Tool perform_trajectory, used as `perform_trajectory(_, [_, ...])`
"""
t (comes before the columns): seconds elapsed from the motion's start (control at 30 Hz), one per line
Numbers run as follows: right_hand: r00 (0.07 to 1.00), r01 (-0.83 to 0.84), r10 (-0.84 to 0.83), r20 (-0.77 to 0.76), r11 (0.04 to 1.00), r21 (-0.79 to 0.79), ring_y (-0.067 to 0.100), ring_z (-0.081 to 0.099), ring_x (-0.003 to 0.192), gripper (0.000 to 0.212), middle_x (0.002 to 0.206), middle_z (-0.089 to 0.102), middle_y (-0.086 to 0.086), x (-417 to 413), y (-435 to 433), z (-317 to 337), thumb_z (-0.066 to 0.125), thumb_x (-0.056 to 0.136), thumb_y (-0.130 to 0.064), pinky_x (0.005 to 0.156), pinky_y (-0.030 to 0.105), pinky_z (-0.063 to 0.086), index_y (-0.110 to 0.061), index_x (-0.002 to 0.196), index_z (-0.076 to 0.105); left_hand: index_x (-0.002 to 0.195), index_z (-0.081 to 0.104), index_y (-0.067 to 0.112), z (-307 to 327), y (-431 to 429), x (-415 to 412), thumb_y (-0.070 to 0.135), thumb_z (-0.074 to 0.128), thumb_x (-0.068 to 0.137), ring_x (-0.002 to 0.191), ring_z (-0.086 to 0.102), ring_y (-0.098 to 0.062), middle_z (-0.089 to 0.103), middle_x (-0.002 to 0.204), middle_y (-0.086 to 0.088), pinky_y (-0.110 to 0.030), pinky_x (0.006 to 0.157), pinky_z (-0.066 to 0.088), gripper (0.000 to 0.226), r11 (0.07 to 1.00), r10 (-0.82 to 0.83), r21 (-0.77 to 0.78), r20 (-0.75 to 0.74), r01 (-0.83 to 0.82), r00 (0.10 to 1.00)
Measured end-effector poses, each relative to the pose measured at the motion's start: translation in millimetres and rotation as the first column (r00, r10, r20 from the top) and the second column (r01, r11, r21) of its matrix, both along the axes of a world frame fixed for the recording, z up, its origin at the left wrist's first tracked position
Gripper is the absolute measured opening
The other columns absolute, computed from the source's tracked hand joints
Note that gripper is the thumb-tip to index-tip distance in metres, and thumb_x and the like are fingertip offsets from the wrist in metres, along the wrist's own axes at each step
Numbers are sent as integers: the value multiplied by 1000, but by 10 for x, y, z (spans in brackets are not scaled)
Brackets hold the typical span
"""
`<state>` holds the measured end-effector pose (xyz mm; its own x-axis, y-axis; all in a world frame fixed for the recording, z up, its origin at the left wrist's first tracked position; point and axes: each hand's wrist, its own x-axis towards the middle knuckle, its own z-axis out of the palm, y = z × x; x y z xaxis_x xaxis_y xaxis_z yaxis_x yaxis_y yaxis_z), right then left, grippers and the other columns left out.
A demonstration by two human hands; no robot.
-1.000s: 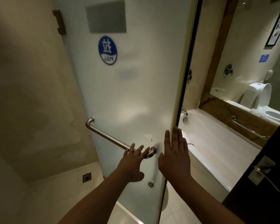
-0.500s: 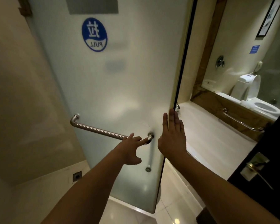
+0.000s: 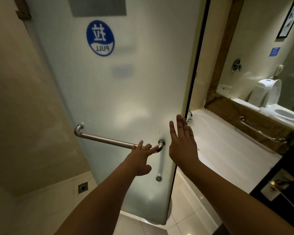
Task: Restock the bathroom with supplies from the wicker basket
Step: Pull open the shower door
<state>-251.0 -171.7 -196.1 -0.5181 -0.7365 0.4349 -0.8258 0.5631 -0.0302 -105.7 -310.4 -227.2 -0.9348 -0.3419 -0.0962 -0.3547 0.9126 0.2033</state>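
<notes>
A frosted glass door with a blue round "PULL" sticker fills the middle of the view. A steel bar handle runs across it at waist height. My left hand reaches to the bar's right end, its straight fingers touching the bar. My right hand is flat, fingers straight, against the door's free edge. No wicker basket or supplies are in view.
Past the door's edge lie a white bathtub with a grab rail, and a toilet beyond a brown ledge. A dark door with a lever handle stands at the right. A beige wall is on the left.
The view has shifted a little and both arms stretch farther out. My right hand has slid up along the door's edge; my left hand stays at the bar's end.
</notes>
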Motion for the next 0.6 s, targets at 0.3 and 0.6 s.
perform_trajectory(0.3, [999, -30, 30, 24, 999, 27, 27, -23, 151, 92, 163, -25, 10, -54, 83, 40, 50, 82, 2, 124, 43, 5, -17, 161, 6, 154, -2, 47, 75, 188, 80, 29, 60, 83, 151, 6, -38, 5, 167, 7, -60, 119, 7, 96, 964, 143, -243, 124, -109, 982])
perform_trajectory(0.6, [958, -284, 277, 77, 953, 107, 36, -4, 153, 75, 167, -6, 9, 798, -384, 167, 42, 100, -36, 124, 47, 9, -27, 160, -2, 155, 10, 44, -24, 431, 1196, 45, 61, 90, 152, 14, -28, 10, 167, 2, -68, 116, -3, 82, 929, 327, -202, 64, -309, 943])
